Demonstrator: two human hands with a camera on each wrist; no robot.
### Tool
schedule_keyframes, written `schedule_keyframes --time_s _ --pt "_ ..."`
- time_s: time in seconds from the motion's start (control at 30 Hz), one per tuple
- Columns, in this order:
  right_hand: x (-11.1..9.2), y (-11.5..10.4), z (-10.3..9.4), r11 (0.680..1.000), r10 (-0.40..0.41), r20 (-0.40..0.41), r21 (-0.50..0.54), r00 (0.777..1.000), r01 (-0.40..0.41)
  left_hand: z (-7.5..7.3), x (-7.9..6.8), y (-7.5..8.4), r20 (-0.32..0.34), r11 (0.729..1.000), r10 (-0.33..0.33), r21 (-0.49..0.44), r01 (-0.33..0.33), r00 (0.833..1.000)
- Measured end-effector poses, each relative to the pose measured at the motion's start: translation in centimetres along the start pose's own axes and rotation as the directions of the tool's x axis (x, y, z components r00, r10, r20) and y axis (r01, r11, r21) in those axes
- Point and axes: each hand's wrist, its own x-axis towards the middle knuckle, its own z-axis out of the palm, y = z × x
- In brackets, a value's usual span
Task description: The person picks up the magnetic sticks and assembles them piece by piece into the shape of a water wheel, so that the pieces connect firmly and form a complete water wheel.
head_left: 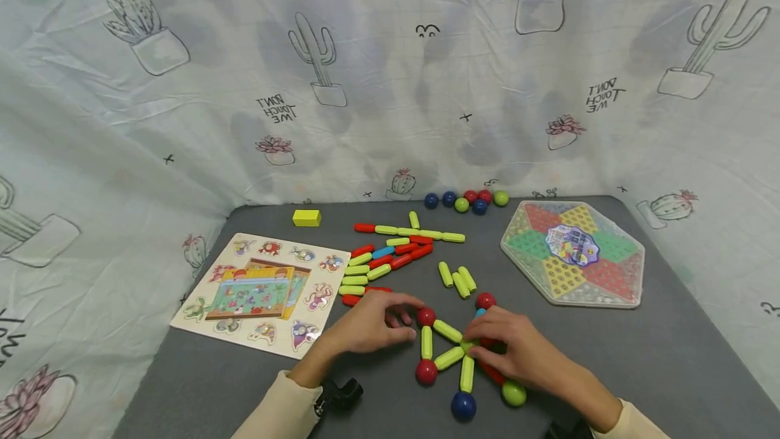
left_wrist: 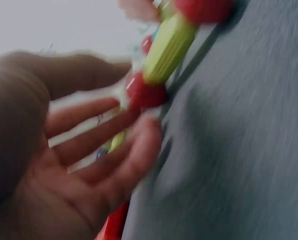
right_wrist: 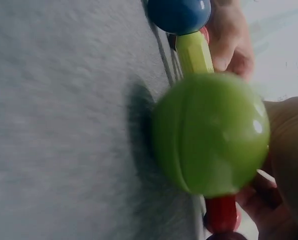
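Note:
On the grey table lies a wheel-like figure of ribbed sticks and balls. A central green ball (head_left: pixel 468 347) joins yellow-green sticks (head_left: pixel 449 358), which run out to an upper red ball (head_left: pixel 426 316), a lower red ball (head_left: pixel 426 372) and a blue ball (head_left: pixel 464 406). My right hand (head_left: pixel 518 344) pinches the central ball and partly covers red sticks; another green ball (right_wrist: pixel 211 135) lies near its wrist. My left hand (head_left: pixel 372 324) is beside the upper red ball, fingers loosely bent, fingertips close to it. Blur in the left wrist view leaves contact unclear.
Loose red, blue and yellow-green sticks (head_left: pixel 379 272) lie beyond the left hand. Several balls (head_left: pixel 480 207) sit at the back edge. A wooden picture board (head_left: pixel 329 257) is at left, a yellow block (head_left: pixel 307 218) behind it, a hexagonal game board (head_left: pixel 615 248) at right.

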Motion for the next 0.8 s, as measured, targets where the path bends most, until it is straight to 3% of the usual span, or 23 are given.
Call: schedule_keyframes --time_s 0.1,0.23,0.3,0.37,0.47,0.6,0.7,0.8 --pt "-0.5 0.1 0.0 0.999 -0.009 -0.016 0.038 1.000 0.010 -1.7 -1.0 -0.9 0.041 0.978 0.055 -0.205 -0.045 0.998" --pt "-0.7 0.2 -0.1 0.997 -0.035 -0.029 0.073 0.999 0.037 -4.6 -2.7 -2.3 0.013 0.875 0.130 -0.472 -0.109 0.991" --pt "-0.7 0.1 -0.1 0.994 -0.045 -0.022 0.097 0.999 0.047 -5.9 -3.7 -3.0 -0.023 0.842 0.144 -0.522 -0.135 0.989" --pt "-0.6 0.1 0.0 0.992 -0.055 -0.013 0.112 0.998 0.056 -7.1 -4.5 -3.7 -0.054 0.838 0.146 -0.524 -0.152 0.988" --pt "-0.6 -0.1 0.2 0.987 -0.066 0.007 0.149 0.998 0.064 -8.2 -5.3 -4.5 -0.085 0.867 0.125 -0.475 -0.151 0.988" --pt "-0.3 -0.4 0.7 0.976 -0.109 0.008 0.192 0.994 0.105 -8.7 -5.7 -4.8 -0.119 0.932 0.027 -0.357 -0.069 0.993" --pt "0.0 -0.6 1.1 0.967 -0.137 0.007 0.218 0.991 0.132 -8.4 -5.6 -4.6 -0.155 0.984 -0.039 -0.178 0.011 0.987" --pt "0.2 -0.8 1.5 0.964 -0.144 0.016 0.229 0.989 0.137 -7.7 -5.0 -3.9 -0.188 0.994 -0.078 0.056 0.090 0.979"
